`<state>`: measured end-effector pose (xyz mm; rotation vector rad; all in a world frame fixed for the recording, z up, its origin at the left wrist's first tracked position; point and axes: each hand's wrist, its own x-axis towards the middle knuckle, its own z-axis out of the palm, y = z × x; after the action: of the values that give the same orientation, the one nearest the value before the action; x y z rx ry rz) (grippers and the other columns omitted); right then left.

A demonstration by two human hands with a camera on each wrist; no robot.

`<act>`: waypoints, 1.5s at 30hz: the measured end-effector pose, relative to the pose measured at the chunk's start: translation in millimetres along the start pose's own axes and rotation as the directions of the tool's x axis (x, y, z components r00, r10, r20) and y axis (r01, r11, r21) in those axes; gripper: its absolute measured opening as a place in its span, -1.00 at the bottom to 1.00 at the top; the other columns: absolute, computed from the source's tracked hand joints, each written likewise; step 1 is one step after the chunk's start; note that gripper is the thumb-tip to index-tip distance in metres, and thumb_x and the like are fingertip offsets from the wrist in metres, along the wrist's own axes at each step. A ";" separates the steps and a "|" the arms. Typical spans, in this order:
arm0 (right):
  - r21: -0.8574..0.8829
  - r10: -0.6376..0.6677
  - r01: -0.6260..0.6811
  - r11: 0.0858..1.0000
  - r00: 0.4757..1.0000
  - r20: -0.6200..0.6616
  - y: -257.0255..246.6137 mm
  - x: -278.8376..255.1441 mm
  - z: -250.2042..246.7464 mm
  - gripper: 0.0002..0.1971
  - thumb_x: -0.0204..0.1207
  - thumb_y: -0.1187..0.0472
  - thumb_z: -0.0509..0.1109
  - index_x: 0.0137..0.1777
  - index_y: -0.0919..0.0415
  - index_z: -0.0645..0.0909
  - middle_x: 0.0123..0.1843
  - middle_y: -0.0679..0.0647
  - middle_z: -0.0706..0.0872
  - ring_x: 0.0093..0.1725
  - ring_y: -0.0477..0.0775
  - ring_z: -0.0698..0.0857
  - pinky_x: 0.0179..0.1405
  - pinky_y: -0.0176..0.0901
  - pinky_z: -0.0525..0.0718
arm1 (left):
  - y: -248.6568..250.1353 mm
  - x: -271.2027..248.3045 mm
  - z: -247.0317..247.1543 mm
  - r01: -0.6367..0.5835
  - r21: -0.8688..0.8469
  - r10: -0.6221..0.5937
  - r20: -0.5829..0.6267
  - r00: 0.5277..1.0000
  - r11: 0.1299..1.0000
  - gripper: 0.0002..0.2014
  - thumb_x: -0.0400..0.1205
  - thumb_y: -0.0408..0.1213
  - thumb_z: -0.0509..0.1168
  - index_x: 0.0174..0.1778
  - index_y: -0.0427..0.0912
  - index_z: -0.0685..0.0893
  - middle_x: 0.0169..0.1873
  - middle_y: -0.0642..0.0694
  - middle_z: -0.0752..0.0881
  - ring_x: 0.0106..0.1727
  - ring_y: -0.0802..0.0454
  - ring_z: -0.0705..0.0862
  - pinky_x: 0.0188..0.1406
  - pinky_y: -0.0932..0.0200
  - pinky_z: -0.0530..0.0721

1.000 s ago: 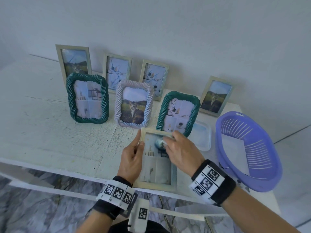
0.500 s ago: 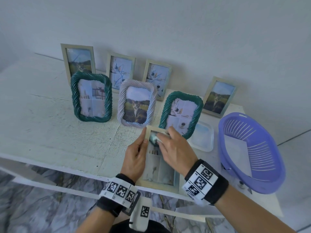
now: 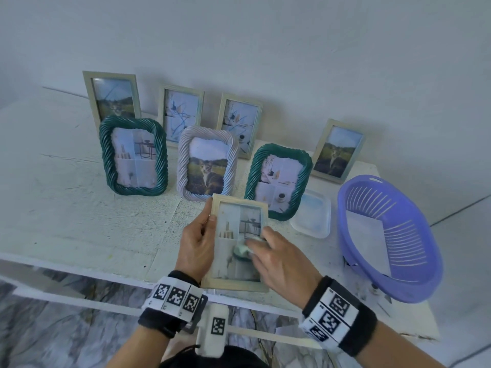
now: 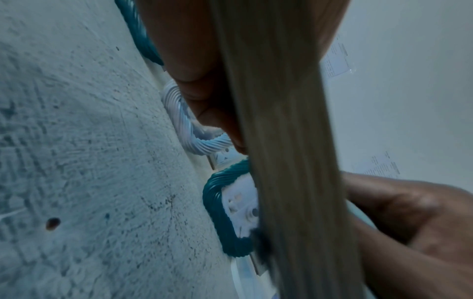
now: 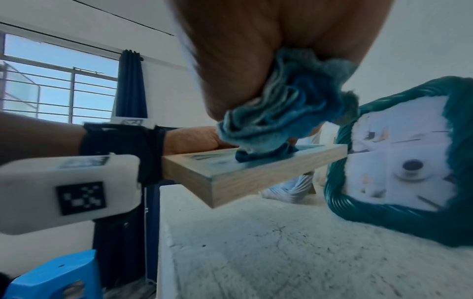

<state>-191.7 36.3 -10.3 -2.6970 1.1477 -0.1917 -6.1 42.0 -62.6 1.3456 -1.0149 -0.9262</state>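
A light wooden picture frame (image 3: 233, 284) is held face up just above the white table's front edge. My left hand (image 3: 198, 240) grips its left side, thumb on the front rim. My right hand (image 3: 276, 258) holds a bunched blue cloth (image 3: 242, 251) and presses it on the glass near the middle. In the right wrist view the cloth (image 5: 281, 109) sits crumpled under my fingers on the frame (image 5: 245, 178). The left wrist view shows the frame's edge (image 4: 286, 141) up close, with my right hand (image 4: 409, 212) behind it.
Several framed pictures stand on the table toward the wall: a green rope frame (image 3: 132, 155), a white rope frame (image 3: 207, 163), another green one (image 3: 279, 179) just behind the held frame. A clear plastic lid (image 3: 313, 216) and a purple basket (image 3: 385, 235) lie at right.
The right hand with the cloth has slid from the top of the glass down toward its middle. The left hand keeps its hold on the frame.
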 end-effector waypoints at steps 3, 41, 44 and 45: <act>-0.027 0.096 -0.102 0.994 0.982 -0.163 5.4 14.5 4.3 -0.84 0.50 0.33 0.46 0.07 0.24 0.63 -0.12 0.06 0.52 -0.29 -0.11 0.37 -0.43 -0.38 0.43 | 6.5 0.4 5.0 -0.017 0.016 0.017 0.021 1.000 1.000 -0.59 0.78 -0.33 0.10 0.57 -0.06 0.40 -0.20 0.23 0.80 -0.15 0.18 0.70 -0.02 0.03 0.74; 0.228 0.579 -0.534 0.814 0.718 -0.386 92.2 13.5 26.3 -0.69 0.60 0.23 0.27 0.32 0.25 0.56 0.31 0.27 0.57 0.28 0.25 0.57 0.23 0.10 0.66 | 10.0 5.5 -0.7 0.035 -0.028 -0.037 -0.047 0.998 0.999 -0.60 0.76 -0.22 0.14 0.54 0.12 0.44 -0.30 -0.20 0.66 -0.26 -0.02 0.56 -0.23 0.08 0.59; 0.609 0.508 -0.304 0.732 0.840 -0.191 56.4 -3.6 13.1 -0.66 0.69 0.14 0.22 0.40 0.24 0.53 0.09 0.08 0.72 -0.01 0.00 0.74 -0.03 -0.08 0.77 | 18.1 6.9 2.7 0.035 -0.039 -0.036 -0.047 0.998 0.999 -0.65 0.76 -0.22 0.14 0.47 0.11 0.50 -0.35 -0.32 0.73 -0.33 -0.05 0.63 -0.34 0.05 0.64; 0.756 0.489 -0.287 0.588 0.871 -0.049 44.7 -8.1 8.3 -0.66 0.71 0.14 0.20 0.42 0.21 0.52 0.07 0.06 0.75 -0.03 -0.02 0.76 -0.04 -0.11 0.77 | 20.9 7.1 4.6 0.032 -0.046 -0.034 -0.044 0.998 0.998 -0.69 0.76 -0.23 0.15 0.41 0.08 0.52 -0.34 -0.34 0.76 -0.36 -0.05 0.66 -0.39 0.06 0.65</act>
<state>-226.8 13.0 -29.3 -1.6846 1.3325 -0.7658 -9.1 34.5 -41.7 1.3424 -0.9352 -0.9347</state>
